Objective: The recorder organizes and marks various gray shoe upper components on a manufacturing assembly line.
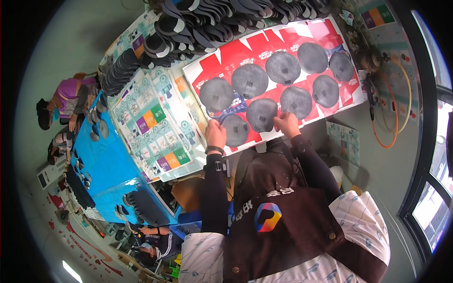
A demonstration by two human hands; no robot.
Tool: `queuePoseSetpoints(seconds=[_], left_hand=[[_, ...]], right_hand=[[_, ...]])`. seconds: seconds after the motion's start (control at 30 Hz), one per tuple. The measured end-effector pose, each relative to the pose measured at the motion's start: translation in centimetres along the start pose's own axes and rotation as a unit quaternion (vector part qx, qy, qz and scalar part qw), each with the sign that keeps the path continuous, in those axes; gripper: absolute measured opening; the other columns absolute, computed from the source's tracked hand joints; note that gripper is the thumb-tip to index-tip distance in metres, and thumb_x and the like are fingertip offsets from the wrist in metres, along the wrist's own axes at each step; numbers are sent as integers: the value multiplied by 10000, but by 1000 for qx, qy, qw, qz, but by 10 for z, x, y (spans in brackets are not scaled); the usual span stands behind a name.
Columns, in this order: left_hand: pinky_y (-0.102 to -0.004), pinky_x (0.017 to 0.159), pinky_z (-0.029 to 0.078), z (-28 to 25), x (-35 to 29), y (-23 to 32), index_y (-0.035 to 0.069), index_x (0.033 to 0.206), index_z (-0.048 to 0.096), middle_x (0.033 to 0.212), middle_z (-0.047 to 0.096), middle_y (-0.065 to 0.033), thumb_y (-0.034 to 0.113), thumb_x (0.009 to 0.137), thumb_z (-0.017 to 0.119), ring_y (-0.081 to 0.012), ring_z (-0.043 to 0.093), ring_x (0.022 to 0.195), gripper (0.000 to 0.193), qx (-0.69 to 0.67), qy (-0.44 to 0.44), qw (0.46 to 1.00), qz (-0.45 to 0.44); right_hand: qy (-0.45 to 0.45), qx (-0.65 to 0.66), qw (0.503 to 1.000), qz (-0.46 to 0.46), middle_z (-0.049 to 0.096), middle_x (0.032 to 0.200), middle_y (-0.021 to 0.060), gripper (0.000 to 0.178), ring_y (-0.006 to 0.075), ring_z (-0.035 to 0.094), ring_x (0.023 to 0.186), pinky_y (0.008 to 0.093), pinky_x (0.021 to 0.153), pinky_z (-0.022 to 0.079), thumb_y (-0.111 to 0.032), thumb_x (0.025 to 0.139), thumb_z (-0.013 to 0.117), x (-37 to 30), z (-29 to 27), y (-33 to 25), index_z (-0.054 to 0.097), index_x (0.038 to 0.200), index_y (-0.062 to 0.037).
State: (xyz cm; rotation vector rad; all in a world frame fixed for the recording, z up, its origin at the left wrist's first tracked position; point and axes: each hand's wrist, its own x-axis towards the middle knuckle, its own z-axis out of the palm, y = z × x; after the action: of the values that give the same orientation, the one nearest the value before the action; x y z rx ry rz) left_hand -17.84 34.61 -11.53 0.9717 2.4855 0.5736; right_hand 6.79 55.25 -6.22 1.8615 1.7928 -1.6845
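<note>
Several dark grey, rounded flat pads, each with a small darker square patch, lie in two rows on a red and white printed sheet (351, 94). My left hand (215, 135) is at the sheet's near left edge, its fingers closed at the rim of the nearest left pad (236, 131). A bracelet and a watch circle that wrist. My right hand (288, 125) is closed too, its thumb and fingers pinching at the right edge of the neighbouring pad (261, 115). The fingertips partly cover both edges.
Stacks of curved black and grey pieces (188, 28) crowd the table's far side. Printed sheets (160, 122) cover its left part. A blue table (106, 160) holding more dark pieces stands further left, with other people seated around it. An orange hose (377, 127) hangs on the right wall.
</note>
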Motion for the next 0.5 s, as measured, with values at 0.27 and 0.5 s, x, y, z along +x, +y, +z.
queuePoseSetpoints(seconds=[0.27, 0.5], left_hand=[[-467, 748, 543, -8, 8, -2, 76, 783, 660, 785, 685, -145, 122, 766, 730, -365, 678, 785, 86, 75, 48, 995, 40], [-379, 685, 553, -116, -13, 28, 43, 939, 641, 816, 726, -140, 142, 845, 711, -289, 717, 745, 154, -137, 76, 981, -117]], right_hand=[[-82, 23, 993, -85, 684, 631, 93, 236, 159, 689, 608, 303, 600, 529, -192, 825, 689, 21, 2, 15, 699, 786, 41], [-169, 231, 955, -80, 641, 828, 7, 47, 99, 619, 749, 243, 641, 483, -102, 921, 606, -31, -59, -65, 609, 880, -79]])
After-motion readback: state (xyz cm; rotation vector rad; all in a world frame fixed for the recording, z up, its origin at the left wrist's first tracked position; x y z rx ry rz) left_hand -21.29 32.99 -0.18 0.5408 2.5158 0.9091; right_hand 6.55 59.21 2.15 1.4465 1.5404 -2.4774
